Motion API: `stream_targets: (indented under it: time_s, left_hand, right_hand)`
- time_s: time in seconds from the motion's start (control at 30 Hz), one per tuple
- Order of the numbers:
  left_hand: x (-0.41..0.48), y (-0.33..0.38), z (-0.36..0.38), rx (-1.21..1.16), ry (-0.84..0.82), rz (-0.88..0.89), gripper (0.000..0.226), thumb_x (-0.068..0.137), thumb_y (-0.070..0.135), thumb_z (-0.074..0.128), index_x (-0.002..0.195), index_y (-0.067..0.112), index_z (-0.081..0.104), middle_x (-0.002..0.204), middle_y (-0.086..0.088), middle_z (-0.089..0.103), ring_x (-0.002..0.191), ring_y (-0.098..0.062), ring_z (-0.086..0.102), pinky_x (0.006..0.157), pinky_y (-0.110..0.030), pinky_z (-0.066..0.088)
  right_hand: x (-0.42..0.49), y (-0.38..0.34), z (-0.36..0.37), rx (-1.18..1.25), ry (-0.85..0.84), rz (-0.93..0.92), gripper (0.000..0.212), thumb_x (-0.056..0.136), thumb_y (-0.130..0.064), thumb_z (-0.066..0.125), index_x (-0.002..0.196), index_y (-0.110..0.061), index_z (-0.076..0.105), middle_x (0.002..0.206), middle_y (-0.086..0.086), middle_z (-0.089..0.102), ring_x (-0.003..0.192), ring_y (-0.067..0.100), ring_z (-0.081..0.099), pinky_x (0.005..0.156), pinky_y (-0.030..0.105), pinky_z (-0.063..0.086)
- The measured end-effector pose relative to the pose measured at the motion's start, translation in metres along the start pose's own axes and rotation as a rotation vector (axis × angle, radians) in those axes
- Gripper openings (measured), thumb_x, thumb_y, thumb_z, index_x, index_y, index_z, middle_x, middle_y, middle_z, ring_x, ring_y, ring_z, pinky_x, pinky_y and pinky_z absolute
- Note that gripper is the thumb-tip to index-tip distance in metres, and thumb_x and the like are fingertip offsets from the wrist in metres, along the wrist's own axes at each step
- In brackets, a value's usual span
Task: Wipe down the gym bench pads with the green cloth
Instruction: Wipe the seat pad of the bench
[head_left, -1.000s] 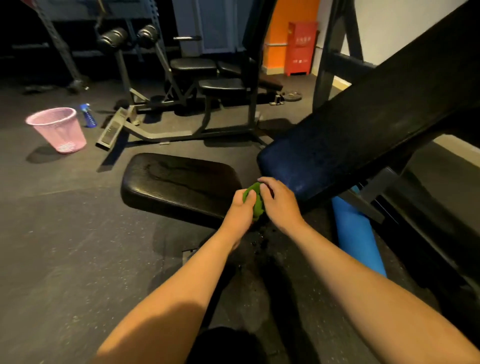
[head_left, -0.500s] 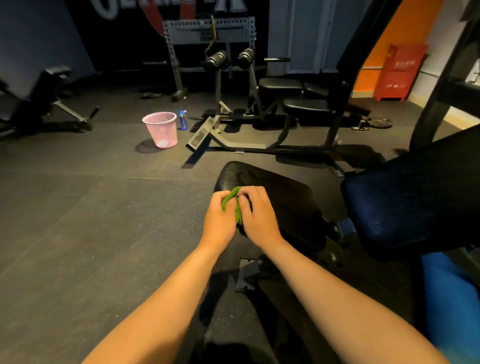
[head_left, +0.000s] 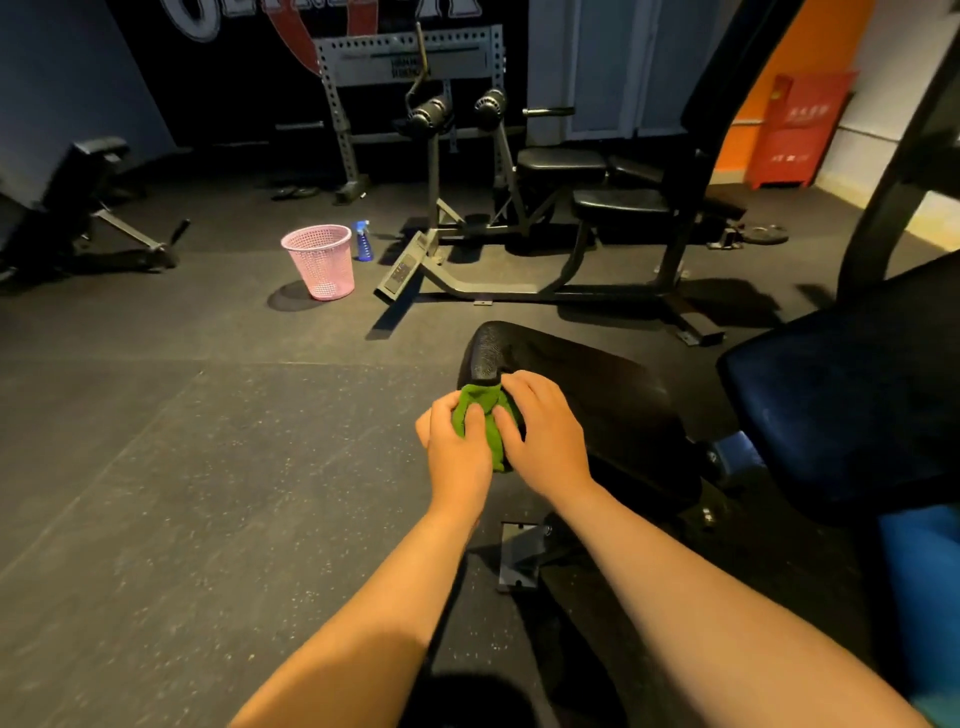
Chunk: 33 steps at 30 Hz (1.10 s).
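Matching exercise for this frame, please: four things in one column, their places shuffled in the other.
1. green cloth
2. pink basket
3. spray bottle
4. red cabinet

A. far right, by the orange wall
B. on the floor, left of the bottle
C. at the seat pad end, gripped by left hand and right hand
D. on the floor, between basket and footplate

Pairs: 1-C, 2-B, 3-D, 4-A

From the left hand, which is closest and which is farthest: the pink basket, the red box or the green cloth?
1. The green cloth, gripped in the left hand.
2. The pink basket, on the floor ahead, to the left.
3. The red box, by the far wall, to the right.
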<state>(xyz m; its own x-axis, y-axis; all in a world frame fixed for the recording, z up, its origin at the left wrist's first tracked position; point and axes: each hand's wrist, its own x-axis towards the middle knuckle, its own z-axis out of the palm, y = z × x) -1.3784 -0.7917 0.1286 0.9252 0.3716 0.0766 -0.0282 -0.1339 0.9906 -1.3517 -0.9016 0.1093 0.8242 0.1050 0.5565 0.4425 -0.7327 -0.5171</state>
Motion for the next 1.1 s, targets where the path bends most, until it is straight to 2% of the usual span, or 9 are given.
stream_targets:
  time_s: [0.27,0.37,0.47,0.53,0.63,0.83,0.9,1.0,1.1]
  left_hand:
    - [0.026,-0.012,-0.011,-0.141,-0.016,-0.028,0.01,0.096,0.016,0.06,0.095,0.022,0.052,0.103,-0.011,0.057,0.082,-0.017,0.057,0.065,-0.026,0.048]
    - [0.048,-0.02,-0.019,-0.18,-0.109,-0.009,0.011,0.098,0.014,0.057,0.1,0.024,0.055,0.103,-0.004,0.062,0.089,-0.013,0.061,0.07,-0.021,0.051]
    - [0.067,-0.021,-0.023,-0.179,-0.245,-0.049,0.016,0.102,0.018,0.049,0.11,0.031,0.053,0.12,0.001,0.055,0.102,-0.013,0.06,0.087,-0.032,0.055]
    - [0.077,-0.024,-0.027,-0.204,-0.37,-0.105,0.018,0.103,0.021,0.048,0.118,0.031,0.054,0.12,0.003,0.059,0.104,-0.013,0.062,0.089,-0.035,0.056]
    - [0.088,-0.027,-0.04,-0.307,-0.486,-0.196,0.023,0.105,0.023,0.046,0.125,0.023,0.059,0.113,-0.002,0.068,0.102,-0.013,0.066,0.081,-0.03,0.056]
    - [0.119,-0.016,-0.052,-0.373,-0.569,-0.276,0.03,0.102,0.019,0.046,0.116,0.008,0.07,0.101,-0.003,0.072,0.087,-0.009,0.067,0.065,-0.017,0.052]
    - [0.125,-0.018,-0.048,-0.353,-0.593,-0.304,0.029,0.098,0.022,0.05,0.104,0.005,0.073,0.09,-0.005,0.07,0.08,-0.01,0.062,0.064,-0.021,0.051]
    - [0.13,-0.027,-0.042,-0.317,-0.573,-0.306,0.027,0.094,0.029,0.05,0.083,0.021,0.073,0.088,-0.004,0.072,0.09,-0.022,0.066,0.077,-0.036,0.051]
    - [0.131,-0.032,-0.035,-0.293,-0.527,-0.3,0.03,0.095,0.027,0.045,0.081,0.022,0.071,0.091,-0.01,0.072,0.094,-0.028,0.069,0.075,-0.041,0.055]
  right_hand:
    - [0.009,-0.018,0.004,0.022,0.051,0.006,0.018,0.095,-0.012,0.058,0.112,-0.019,0.06,0.112,-0.007,0.053,0.106,0.009,0.05,0.088,0.031,0.048]
    - [0.026,-0.04,0.014,0.064,-0.011,0.063,0.022,0.099,-0.015,0.054,0.117,-0.018,0.066,0.126,-0.006,0.055,0.118,0.006,0.05,0.101,0.027,0.044]
    - [0.044,-0.051,0.017,-0.029,-0.193,0.128,0.04,0.101,-0.043,0.048,0.138,-0.027,0.057,0.153,-0.012,0.041,0.144,0.003,0.026,0.116,0.025,0.021]
    - [0.049,-0.053,0.018,-0.1,-0.271,0.169,0.046,0.101,-0.047,0.047,0.144,-0.031,0.05,0.16,-0.015,0.029,0.149,0.001,0.014,0.119,0.03,0.014]
    - [0.052,-0.055,0.023,-0.199,-0.261,0.217,0.043,0.103,-0.036,0.048,0.146,-0.032,0.048,0.161,-0.015,0.026,0.15,0.003,0.013,0.122,0.034,0.02]
    - [0.075,-0.069,0.036,-0.403,-0.264,0.311,0.042,0.104,-0.027,0.043,0.145,-0.029,0.049,0.162,-0.009,0.026,0.151,0.011,0.018,0.12,0.041,0.029]
    - [0.096,-0.066,0.042,-0.42,-0.302,0.357,0.042,0.104,-0.022,0.041,0.144,-0.026,0.052,0.162,-0.008,0.026,0.151,0.013,0.017,0.12,0.042,0.028]
    - [0.128,-0.056,0.047,-0.483,-0.392,0.374,0.042,0.103,-0.017,0.04,0.143,-0.019,0.054,0.162,-0.003,0.028,0.152,0.018,0.017,0.117,0.04,0.025]
    - [0.15,-0.044,0.054,-0.514,-0.444,0.433,0.042,0.098,-0.014,0.044,0.136,-0.02,0.06,0.159,0.002,0.035,0.146,0.027,0.031,0.111,0.043,0.036]
